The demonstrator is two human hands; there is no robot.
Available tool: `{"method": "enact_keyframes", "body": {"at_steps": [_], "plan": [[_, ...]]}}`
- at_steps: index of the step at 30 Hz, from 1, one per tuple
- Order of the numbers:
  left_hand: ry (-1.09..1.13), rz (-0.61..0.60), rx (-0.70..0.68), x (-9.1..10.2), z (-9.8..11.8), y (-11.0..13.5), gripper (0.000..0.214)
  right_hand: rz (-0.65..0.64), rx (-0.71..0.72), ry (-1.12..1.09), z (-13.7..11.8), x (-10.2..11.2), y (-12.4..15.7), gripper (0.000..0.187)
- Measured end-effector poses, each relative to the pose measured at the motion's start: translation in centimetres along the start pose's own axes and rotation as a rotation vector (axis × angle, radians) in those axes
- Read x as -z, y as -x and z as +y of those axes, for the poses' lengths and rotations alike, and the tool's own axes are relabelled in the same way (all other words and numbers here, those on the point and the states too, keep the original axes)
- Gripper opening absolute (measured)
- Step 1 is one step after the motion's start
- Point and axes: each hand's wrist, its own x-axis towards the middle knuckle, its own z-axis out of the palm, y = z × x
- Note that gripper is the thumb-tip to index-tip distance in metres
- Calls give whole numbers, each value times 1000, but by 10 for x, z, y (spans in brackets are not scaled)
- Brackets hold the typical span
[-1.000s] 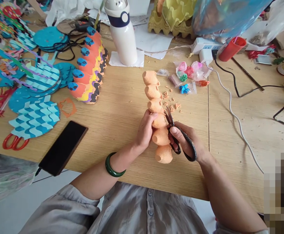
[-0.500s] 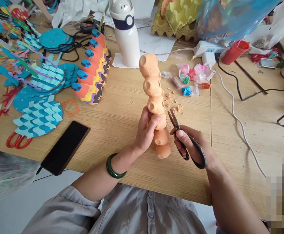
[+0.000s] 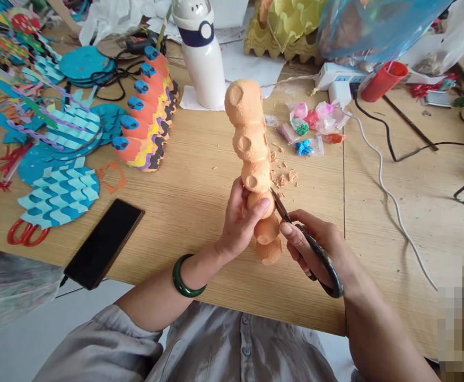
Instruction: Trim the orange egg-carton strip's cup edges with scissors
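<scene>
orange egg-carton strip [image 3: 251, 143] held near upright, long axis running up and away from the wrists, left hand [image 3: 240, 220] wrapped around its lower part, right hand [image 3: 315, 246] closed on black scissors [image 3: 307, 246], blade tips touching the strip beside the left thumb

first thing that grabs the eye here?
The orange bumpy strip at centre, held up by the left hand while the right hand sets black scissors against it. Then the blue paper crafts at left and the white bottle behind.
</scene>
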Motion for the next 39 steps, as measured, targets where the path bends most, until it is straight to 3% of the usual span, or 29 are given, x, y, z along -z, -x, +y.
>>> {"method": "enact_keyframes", "body": {"at_steps": [8, 17, 23, 30, 39], "plan": [[-22, 9, -51, -3, -1, 2, 34, 13, 65, 38, 1, -3, -1, 51], [-21, 51, 4, -6, -1, 4, 32, 30, 39, 90, 7, -4, -3, 54], [-12, 62, 79, -6, -1, 2, 37, -6, -48, 36, 8, -4, -8, 52], [4, 55, 97, -7, 3, 4, 34, -118, -183, -134, -10, -1, -3, 56], [57, 52, 114, -10, 5, 5, 29, -105, -286, -51, -26, 2, 4, 56]]}}
